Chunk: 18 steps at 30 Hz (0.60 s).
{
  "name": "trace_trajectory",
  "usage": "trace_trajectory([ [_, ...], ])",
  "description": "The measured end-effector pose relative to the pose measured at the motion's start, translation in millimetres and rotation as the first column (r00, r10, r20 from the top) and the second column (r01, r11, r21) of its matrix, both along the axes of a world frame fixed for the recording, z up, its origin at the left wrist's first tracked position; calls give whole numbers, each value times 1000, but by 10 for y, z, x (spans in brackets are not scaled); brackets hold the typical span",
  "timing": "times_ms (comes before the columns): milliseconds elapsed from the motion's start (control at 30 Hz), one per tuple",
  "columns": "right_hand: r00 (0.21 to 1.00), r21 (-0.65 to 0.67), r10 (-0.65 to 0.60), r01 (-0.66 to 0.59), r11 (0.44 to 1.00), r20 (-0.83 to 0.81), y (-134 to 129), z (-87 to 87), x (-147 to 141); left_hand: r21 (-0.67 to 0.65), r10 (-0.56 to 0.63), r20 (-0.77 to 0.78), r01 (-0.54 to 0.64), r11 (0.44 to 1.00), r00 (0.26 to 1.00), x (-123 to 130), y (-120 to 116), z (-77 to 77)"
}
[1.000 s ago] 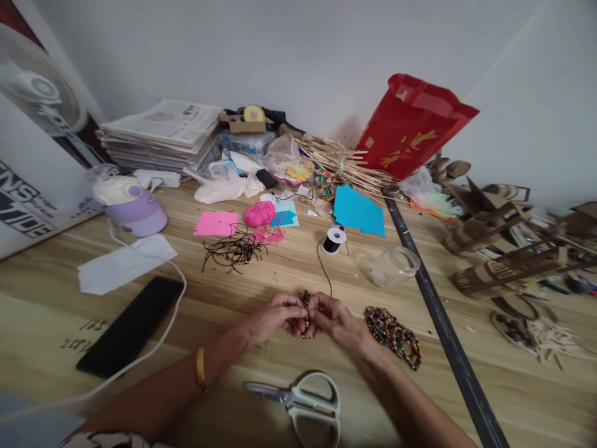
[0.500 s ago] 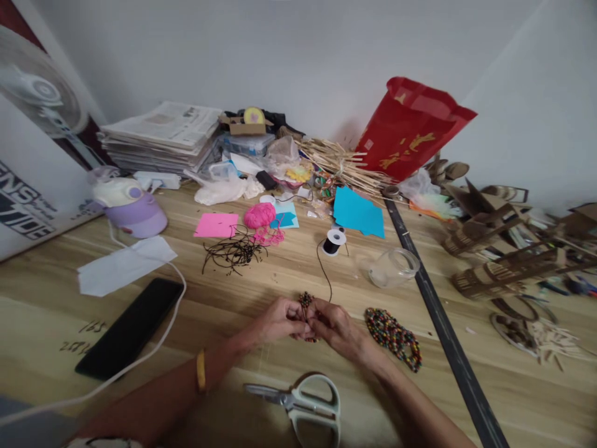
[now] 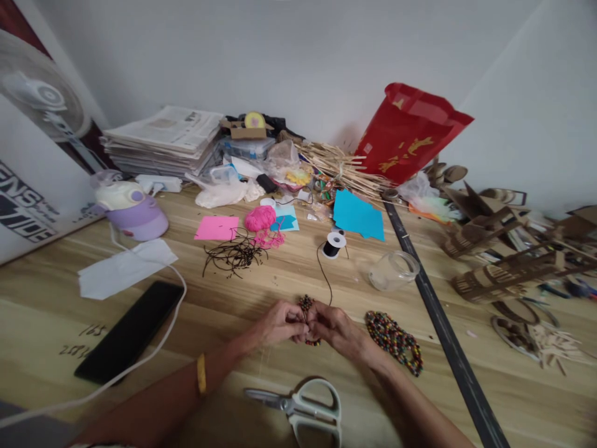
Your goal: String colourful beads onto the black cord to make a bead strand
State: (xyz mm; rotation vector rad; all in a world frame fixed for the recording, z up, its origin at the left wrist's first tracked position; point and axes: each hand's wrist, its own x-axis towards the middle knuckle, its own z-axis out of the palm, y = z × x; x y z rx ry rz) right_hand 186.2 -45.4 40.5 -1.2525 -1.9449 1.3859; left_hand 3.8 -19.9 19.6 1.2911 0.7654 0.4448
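Both hands meet over a small bunch of dark multicoloured beads. My left hand pinches at its left side, and my right hand pinches at its right, fingertips nearly touching. A black cord runs from the right hand up to a white spool. Right of the hands lies a heap of beaded strands. Scissors with pale handles rest below the hands, blades pointing left.
A glass jar stands right of the spool. Cut black cords lie near pink yarn. On the left are a phone, a white cable and a purple device. Blue paper lies further back.
The view has shifted slightly, so things appear a little lower. Both hands remain pinched together at the beads, with only slight finger movement.
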Motion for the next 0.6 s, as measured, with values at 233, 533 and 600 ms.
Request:
trace_trajectory([
  [233,997,93,-23,15,996,79,-21,68,-28,-107,-31,70,38,994,997,-13,41,-72],
  [533,999,80,49,-48,996,-8,-17,69,8,-199,-57,92,74,977,994,-55,82,-49],
  [600,997,63,76,-74,995,-23,-12,93,11,-205,-71,113,93,974,991,-67,80,-37],
])
